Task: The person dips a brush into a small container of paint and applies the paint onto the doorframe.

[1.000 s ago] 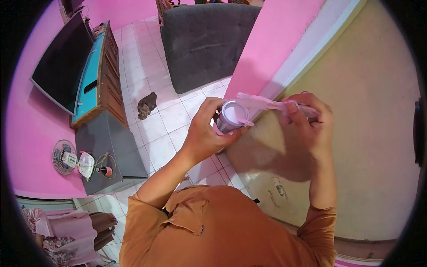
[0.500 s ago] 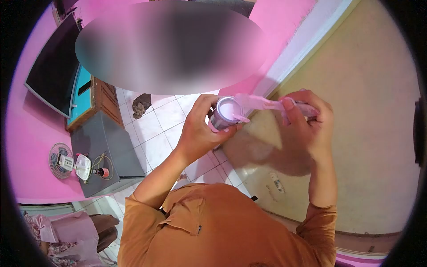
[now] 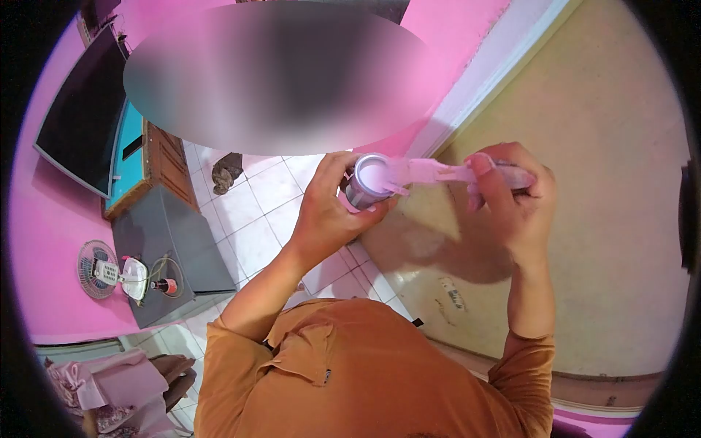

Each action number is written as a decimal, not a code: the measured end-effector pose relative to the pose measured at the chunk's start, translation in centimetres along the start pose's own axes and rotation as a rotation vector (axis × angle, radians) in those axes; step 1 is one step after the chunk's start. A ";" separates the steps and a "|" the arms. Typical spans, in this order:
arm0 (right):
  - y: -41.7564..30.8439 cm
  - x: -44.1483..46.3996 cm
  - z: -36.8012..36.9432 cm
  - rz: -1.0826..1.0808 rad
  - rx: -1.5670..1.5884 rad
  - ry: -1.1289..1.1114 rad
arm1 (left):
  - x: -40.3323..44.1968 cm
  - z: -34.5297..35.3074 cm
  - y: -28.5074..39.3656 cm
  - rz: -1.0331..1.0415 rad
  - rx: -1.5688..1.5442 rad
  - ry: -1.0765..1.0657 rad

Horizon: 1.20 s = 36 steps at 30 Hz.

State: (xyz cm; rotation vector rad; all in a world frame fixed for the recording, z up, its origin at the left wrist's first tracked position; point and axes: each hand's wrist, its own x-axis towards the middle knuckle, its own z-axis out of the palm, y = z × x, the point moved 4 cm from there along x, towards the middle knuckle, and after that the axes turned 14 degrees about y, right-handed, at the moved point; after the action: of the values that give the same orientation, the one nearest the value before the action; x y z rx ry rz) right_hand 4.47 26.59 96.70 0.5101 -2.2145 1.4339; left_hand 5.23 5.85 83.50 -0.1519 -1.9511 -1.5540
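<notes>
In the head view, my left hand (image 3: 321,215) is wrapped round a small metal paint can (image 3: 359,196), tilted so its open top shows pale pinkish paint inside. My right hand (image 3: 520,201) grips the handle of a paintbrush (image 3: 445,172) smeared with pale pink paint. The brush lies nearly level, its bristle end over the can's right rim. Whether the bristles touch the paint is hard to make out.
A wide beige panel (image 3: 584,219) fills the right side, edged by a pale frame. To the left are a television (image 3: 84,117), a grey cabinet (image 3: 175,248), a small fan (image 3: 98,270) and a bottle (image 3: 166,285). A dark cloth (image 3: 227,173) lies on the white tiles (image 3: 255,241).
The paintbrush has turned slightly more level, and my right hand has shifted a little to the right. My left hand keeps the can in almost the same spot.
</notes>
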 end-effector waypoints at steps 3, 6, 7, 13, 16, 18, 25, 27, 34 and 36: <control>-0.1 0.7 0.2 0.017 0.094 0.036 | 0.0 0.1 -0.2 -0.022 -0.036 0.003; 0.7 1.1 0.3 0.022 0.147 0.027 | 0.1 0.2 -0.4 -0.013 -0.029 0.006; 1.3 1.2 0.5 0.030 0.178 0.016 | 0.2 0.2 -0.3 -0.017 -0.043 0.006; 2.0 1.1 -0.3 0.109 0.235 0.184 | 0.3 -0.1 -0.8 0.025 0.020 0.013; 1.8 2.0 -2.0 0.163 0.346 0.208 | -0.1 0.7 -0.8 0.093 -0.006 0.047; 0.2 3.5 -3.9 0.082 0.376 0.327 | -0.3 0.8 -0.7 0.046 -0.025 0.035; -10.2 12.0 -13.1 -0.498 0.206 0.709 | -1.7 0.7 -1.3 -0.008 -0.010 -0.023; -13.8 14.6 -14.9 -0.687 0.165 0.778 | -2.5 0.6 -1.6 -0.036 -0.005 -0.037; -21.1 23.0 -18.1 -1.029 0.057 0.883 | -3.8 -1.0 -2.7 -0.031 0.000 -0.005; -22.0 23.9 -18.0 -1.032 -0.046 0.907 | -3.8 -1.4 -2.7 -0.043 0.008 -0.003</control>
State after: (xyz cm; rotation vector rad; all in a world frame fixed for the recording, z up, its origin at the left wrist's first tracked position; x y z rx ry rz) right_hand -0.60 33.03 132.89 0.6590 -0.9773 0.7726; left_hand 7.61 4.84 79.32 -0.1102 -1.9751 -1.5739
